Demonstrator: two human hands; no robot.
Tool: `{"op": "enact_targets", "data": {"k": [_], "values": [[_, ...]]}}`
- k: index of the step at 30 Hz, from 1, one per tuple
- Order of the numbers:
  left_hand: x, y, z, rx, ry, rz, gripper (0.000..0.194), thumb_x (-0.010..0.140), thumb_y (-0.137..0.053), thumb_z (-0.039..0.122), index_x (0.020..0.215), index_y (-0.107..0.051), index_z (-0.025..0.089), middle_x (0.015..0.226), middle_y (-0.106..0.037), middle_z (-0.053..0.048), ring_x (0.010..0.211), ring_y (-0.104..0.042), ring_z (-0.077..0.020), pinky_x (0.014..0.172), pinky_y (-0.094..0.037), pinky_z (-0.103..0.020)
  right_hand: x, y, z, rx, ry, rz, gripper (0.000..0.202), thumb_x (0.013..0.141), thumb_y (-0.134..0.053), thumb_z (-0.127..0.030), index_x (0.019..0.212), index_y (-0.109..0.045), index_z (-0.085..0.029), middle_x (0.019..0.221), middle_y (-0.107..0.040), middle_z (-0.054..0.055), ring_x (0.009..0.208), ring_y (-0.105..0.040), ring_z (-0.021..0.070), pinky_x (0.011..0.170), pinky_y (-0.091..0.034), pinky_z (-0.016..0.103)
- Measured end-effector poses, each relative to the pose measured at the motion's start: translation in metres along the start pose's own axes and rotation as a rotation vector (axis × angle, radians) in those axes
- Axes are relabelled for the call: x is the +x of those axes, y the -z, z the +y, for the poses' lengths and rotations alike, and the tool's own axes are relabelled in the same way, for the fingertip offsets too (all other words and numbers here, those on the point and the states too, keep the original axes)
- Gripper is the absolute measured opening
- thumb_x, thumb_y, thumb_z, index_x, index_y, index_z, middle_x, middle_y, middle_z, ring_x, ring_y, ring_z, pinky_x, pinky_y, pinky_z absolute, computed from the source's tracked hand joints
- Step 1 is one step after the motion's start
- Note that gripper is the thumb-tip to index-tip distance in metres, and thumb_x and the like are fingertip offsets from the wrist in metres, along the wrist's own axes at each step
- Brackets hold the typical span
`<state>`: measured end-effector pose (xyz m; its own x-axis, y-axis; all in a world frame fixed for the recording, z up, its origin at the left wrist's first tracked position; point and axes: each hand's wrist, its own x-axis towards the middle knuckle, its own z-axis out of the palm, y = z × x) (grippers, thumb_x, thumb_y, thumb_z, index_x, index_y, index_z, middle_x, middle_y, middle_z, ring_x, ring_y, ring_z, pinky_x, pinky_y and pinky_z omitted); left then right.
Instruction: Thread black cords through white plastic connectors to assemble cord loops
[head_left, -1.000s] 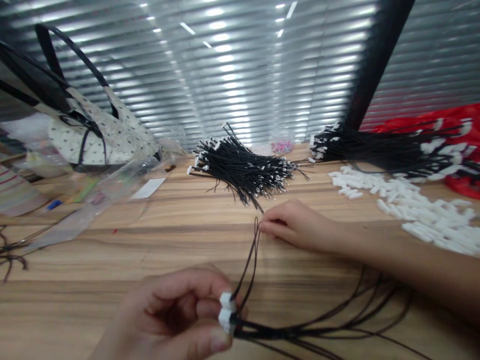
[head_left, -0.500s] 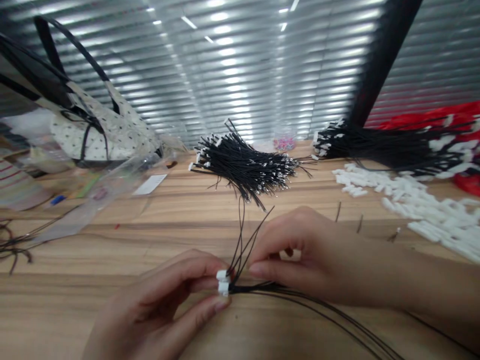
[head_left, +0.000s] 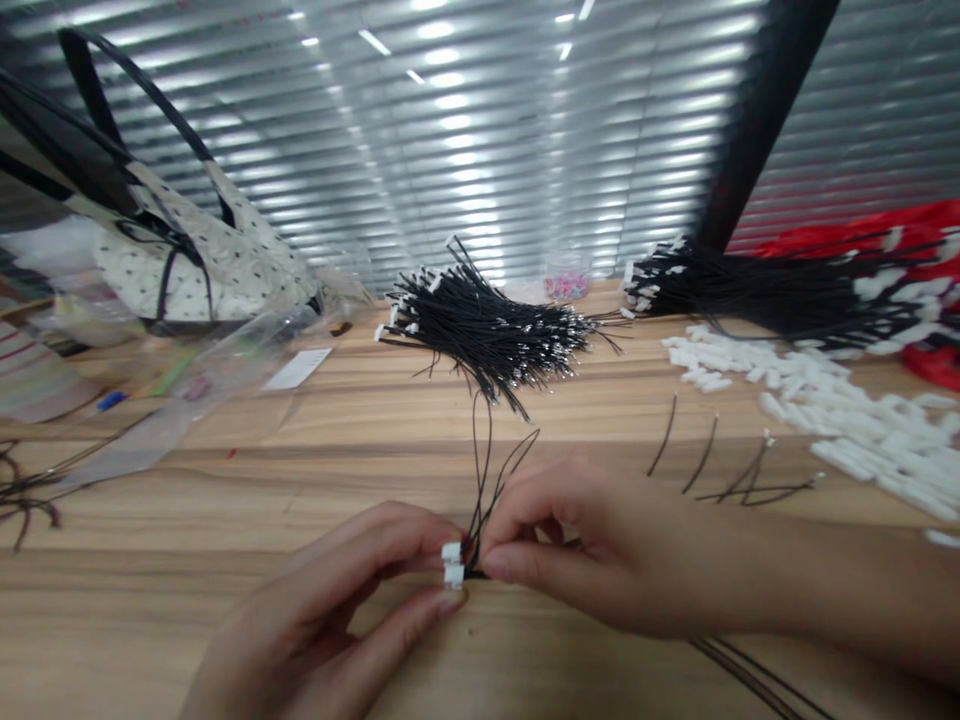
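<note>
Between the thumb and fingers of my left hand (head_left: 352, 600) I pinch small white connectors (head_left: 452, 565), one above the other. Thin black wires (head_left: 484, 480) rise in loops from them, and more black wires (head_left: 750, 675) run right, under my right hand, to the lower edge. My right hand (head_left: 577, 550) is closed close beside the connectors, thumb and index finger pressed together on the black wires near where they leave the housing. The exact spot it grips is partly hidden by the fingers.
A pile of black wires (head_left: 487, 330) with white ends lies at the back middle. Farther right are another wire bundle (head_left: 765, 285) and many white plastic pieces (head_left: 847, 410). Short wire pieces (head_left: 750, 480) lie nearby. A dotted bag (head_left: 217, 260) stands back left, beside clear plastic (head_left: 180, 410).
My right hand has moved left and down to the wires by the connectors, closing on them. The short wire pieces behind it now show more. My left hand has shifted slightly right.
</note>
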<state>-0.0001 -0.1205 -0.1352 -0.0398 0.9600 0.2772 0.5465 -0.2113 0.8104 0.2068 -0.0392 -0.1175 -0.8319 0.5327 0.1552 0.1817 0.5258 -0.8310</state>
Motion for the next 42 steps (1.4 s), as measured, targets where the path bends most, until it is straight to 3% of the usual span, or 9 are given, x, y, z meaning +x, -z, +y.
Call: {"op": "enact_targets", "data": {"k": [6, 12, 19, 23, 27, 34, 40, 42], "values": [[0.004, 0.005, -0.006, 0.049, -0.185, -0.081, 0.029, 0.076, -0.075, 0.016, 0.093, -0.077, 0.039, 0.085, -0.078, 0.007, 0.077, -0.073, -0.0129, 0.073, -0.055, -0.010, 0.005, 0.000, 0.008, 0.115, -0.083, -0.097, 0.022, 0.091, -0.057, -0.021, 0.090, -0.074, -0.009, 0.078, -0.070, 0.005, 0.071, -0.061, 0.0128, 0.064, -0.047, 0.022], [0.006, 0.008, -0.010, 0.127, -0.312, -0.176, 0.035, 0.077, -0.071, 0.009, 0.101, -0.072, 0.034, 0.091, -0.078, 0.007, 0.081, -0.074, -0.0116, 0.076, -0.056, -0.010, 0.006, -0.002, 0.013, 0.154, -0.099, -0.140, 0.026, 0.088, -0.057, -0.025, 0.092, -0.075, -0.006, 0.072, -0.068, 0.005, 0.064, -0.056, 0.0110, 0.057, -0.043, 0.020], [0.006, 0.003, -0.009, 0.101, -0.207, -0.175, 0.027, 0.076, -0.071, 0.012, 0.095, -0.075, 0.030, 0.087, -0.079, 0.003, 0.078, -0.076, -0.0146, 0.072, -0.058, -0.013, 0.002, 0.002, 0.004, -0.300, 0.154, -0.089, 0.011, 0.077, -0.058, -0.009, 0.078, -0.069, -0.010, 0.073, -0.067, 0.004, 0.066, -0.058, 0.0110, 0.061, -0.043, 0.021], [0.009, 0.005, -0.010, 0.032, -0.076, -0.131, 0.021, 0.074, -0.074, 0.016, 0.088, -0.077, 0.031, 0.083, -0.080, 0.004, 0.074, -0.075, -0.0139, 0.069, -0.058, -0.012, 0.002, 0.010, 0.005, -0.575, 0.214, -0.075, 0.012, 0.086, -0.057, -0.013, 0.083, -0.069, -0.012, 0.077, -0.069, 0.007, 0.073, -0.061, 0.0169, 0.067, -0.047, 0.029], [0.012, 0.007, -0.013, -0.028, -0.006, -0.123, 0.024, 0.073, -0.076, 0.017, 0.090, -0.078, 0.034, 0.087, -0.081, 0.005, 0.075, -0.076, -0.0134, 0.070, -0.058, -0.012, 0.003, 0.020, 0.007, -0.506, 0.229, -0.133, 0.022, 0.095, -0.052, -0.013, 0.084, -0.071, -0.015, 0.081, -0.071, 0.005, 0.077, -0.064, 0.0139, 0.076, -0.050, 0.027], [0.010, 0.006, -0.013, -0.016, -0.005, -0.128, 0.022, 0.074, -0.075, 0.017, 0.088, -0.078, 0.034, 0.084, -0.080, 0.005, 0.075, -0.074, -0.0132, 0.071, -0.058, -0.012, 0.003, 0.021, 0.013, -0.462, 0.264, -0.136, 0.021, 0.097, -0.051, -0.015, 0.092, -0.072, -0.015, 0.089, -0.074, 0.004, 0.081, -0.066, 0.0127, 0.081, -0.049, 0.026], [0.011, 0.004, -0.008, -0.040, -0.007, -0.142, 0.022, 0.071, -0.075, 0.015, 0.084, -0.079, 0.033, 0.081, -0.080, 0.005, 0.069, -0.074, -0.0138, 0.064, -0.058, -0.012, 0.001, 0.026, 0.007, -0.751, 0.338, -0.190, 0.017, 0.090, -0.057, -0.007, 0.083, -0.069, -0.016, 0.086, -0.072, 0.005, 0.077, -0.062, 0.0152, 0.072, -0.046, 0.030], [0.011, 0.005, -0.008, -0.062, 0.026, -0.130, 0.022, 0.070, -0.076, 0.016, 0.084, -0.079, 0.032, 0.082, -0.080, 0.004, 0.071, -0.074, -0.0144, 0.065, -0.058, -0.013, 0.001, 0.031, 0.003, -0.791, 0.290, -0.178, 0.016, 0.088, -0.057, -0.005, 0.082, -0.068, -0.015, 0.082, -0.070, 0.005, 0.071, -0.059, 0.0148, 0.066, -0.045, 0.029]]}}
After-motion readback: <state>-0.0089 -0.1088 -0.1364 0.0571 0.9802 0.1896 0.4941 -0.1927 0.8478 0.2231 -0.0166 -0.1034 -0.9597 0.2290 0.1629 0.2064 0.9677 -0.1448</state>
